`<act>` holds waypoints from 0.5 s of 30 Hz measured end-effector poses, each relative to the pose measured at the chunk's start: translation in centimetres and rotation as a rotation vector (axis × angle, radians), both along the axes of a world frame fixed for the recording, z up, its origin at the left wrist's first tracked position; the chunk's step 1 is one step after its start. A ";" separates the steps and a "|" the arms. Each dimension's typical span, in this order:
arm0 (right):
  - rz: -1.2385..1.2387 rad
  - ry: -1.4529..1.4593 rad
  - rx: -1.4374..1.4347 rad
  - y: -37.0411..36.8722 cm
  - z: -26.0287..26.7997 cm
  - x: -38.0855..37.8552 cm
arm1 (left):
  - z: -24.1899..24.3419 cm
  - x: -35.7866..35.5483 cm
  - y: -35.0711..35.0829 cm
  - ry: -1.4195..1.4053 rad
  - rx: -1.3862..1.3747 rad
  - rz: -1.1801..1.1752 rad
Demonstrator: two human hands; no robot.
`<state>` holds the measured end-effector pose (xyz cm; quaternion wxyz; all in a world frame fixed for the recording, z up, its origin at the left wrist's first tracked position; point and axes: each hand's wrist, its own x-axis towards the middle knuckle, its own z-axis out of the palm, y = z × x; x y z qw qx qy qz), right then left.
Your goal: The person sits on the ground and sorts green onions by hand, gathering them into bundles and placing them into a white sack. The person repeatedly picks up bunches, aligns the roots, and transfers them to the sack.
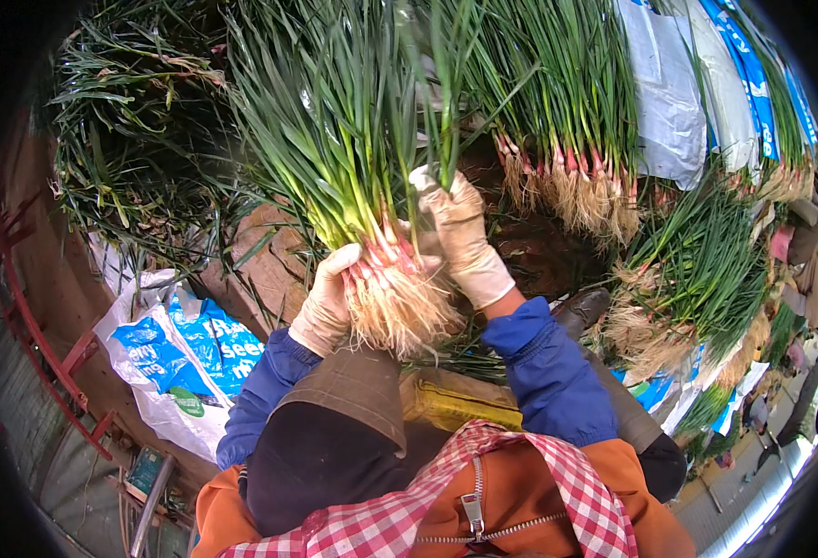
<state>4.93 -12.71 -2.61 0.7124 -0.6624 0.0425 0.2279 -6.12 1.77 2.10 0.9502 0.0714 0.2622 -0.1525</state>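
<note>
My left hand (330, 296), in a soiled white glove, is closed around a bunch of green onions (381, 272) with reddish bulbs and pale, stringy roots. The roots hang toward me and the long leaves point away. Just right of the bunch, my right hand (454, 227), gloved too, pinches green leaves (444, 132) between thumb and fingers. Whether those leaves belong to the same bunch cannot be told. Some fingers of the left hand are hidden behind the stems.
Bundles of green onions (583, 160) lie at the upper right, with another pile (695, 293) below. Loose leaves (144, 139) are heaped at the upper left. A printed plastic bag (179, 356) lies left, a yellow object (458, 399) between my legs, a red metal frame (29, 324) far left.
</note>
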 end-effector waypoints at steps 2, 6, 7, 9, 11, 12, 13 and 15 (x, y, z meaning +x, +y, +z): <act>0.045 0.121 0.094 0.9 2.1 0.0 | 0.3 -0.5 0.9 -0.024 -0.007 -0.066; 0.070 0.553 0.712 -1.6 1.6 3.2 | 1.4 -1.7 1.5 0.028 0.025 0.055; 0.042 0.495 0.745 -3.4 0.6 5.2 | 1.8 -2.1 1.7 -0.002 0.040 0.123; -0.038 0.358 0.804 -7.6 -0.8 7.9 | 4.0 -1.4 2.4 -0.145 -0.263 0.149; 0.522 0.238 -0.572 -10.4 -2.1 7.4 | 6.7 -0.5 3.7 -0.196 -0.313 0.240; 0.923 0.006 -0.941 -10.2 -0.8 5.6 | 6.3 -1.6 4.9 -0.255 -0.320 0.247; 1.331 -0.256 -1.291 -9.9 1.7 4.2 | 6.5 -2.2 5.4 -0.264 -0.286 0.265; 1.340 -0.242 -1.212 -6.8 5.2 5.7 | 9.1 -2.8 6.2 -0.261 -0.187 0.314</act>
